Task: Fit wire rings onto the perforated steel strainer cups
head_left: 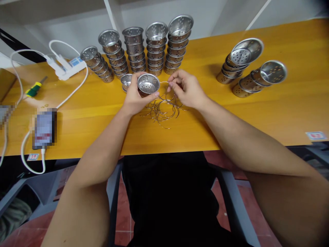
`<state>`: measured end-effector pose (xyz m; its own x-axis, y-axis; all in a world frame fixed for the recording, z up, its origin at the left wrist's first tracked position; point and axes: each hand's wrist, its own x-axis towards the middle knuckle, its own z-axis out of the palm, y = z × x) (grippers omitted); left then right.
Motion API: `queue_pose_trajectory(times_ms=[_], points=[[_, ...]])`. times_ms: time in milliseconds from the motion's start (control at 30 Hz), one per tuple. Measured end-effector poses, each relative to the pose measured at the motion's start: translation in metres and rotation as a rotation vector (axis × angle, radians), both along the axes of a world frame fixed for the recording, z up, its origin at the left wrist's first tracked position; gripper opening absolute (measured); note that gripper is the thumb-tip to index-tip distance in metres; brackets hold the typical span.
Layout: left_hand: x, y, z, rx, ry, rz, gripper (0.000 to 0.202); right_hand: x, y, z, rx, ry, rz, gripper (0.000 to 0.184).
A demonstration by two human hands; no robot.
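Near edge of the worktop (89, 139), left side: phone (44, 128) with a white cable (26, 137) plugged in. Middle: loose pile of thin curved wires (156, 111), tangled, lying just below the hands.

Just beyond, left hand (134, 97) has its grip closed around a perforated metal cup (148, 84), thumb along the near side, mouth tilted up toward the camera. Right hand (189, 88) has a narrow pinch grip, thumb against fingertips, on one curved wire (164, 82) near the cup's rim; can't tell if wire and rim touch.

Handling, judged by looks: cup light, thin-walled, stiff, smooth and a bit slippery, may dent but won't shatter; best held round the outer wall under the rim. Wire very light, springy, easy to snag in the pile; pinch near one end.

Farther: short perforated cup (125, 81) behind the left hand; green-and-yellow screwdriver (34, 90) and white power strip (70, 68) off left; two leaning cup stacks (259, 78) off right. Farthest: row of five cup stacks (156, 48) near the back edge, leftmost one leaning.
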<state>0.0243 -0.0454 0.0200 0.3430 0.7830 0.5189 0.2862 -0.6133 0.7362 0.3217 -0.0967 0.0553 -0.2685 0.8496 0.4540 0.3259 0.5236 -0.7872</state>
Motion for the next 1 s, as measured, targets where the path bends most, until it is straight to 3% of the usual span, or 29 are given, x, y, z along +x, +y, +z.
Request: queue_pose_trajectory(times_ms=[200, 300, 500, 600, 833, 1000], points=[[0.002, 0.0, 0.002, 0.026, -0.032, -0.09, 0.106, -0.003, -0.005, 0.006, 0.012, 0.015, -0.052, 0.058], [0.004, -0.005, 0.004, 0.032, 0.0, -0.069, 0.1, -0.002, -0.005, 0.008, 0.067, 0.042, -0.085, 0.066], [0.008, -0.028, 0.019, -0.185, 0.038, -0.101, 0.099, -0.001, 0.001, 0.002, 0.049, 0.052, -0.076, 0.081], [0.009, -0.033, 0.022, -0.216, 0.045, -0.104, 0.101, -0.005, -0.003, 0.004, 0.026, 0.076, -0.038, 0.082], [0.009, -0.025, 0.014, -0.129, 0.021, -0.115, 0.09, -0.02, -0.028, 0.017, -0.112, 0.063, 0.088, 0.075], [0.01, -0.021, 0.01, -0.152, -0.015, -0.091, 0.087, -0.015, -0.016, 0.01, -0.044, 0.065, 0.024, 0.073]])
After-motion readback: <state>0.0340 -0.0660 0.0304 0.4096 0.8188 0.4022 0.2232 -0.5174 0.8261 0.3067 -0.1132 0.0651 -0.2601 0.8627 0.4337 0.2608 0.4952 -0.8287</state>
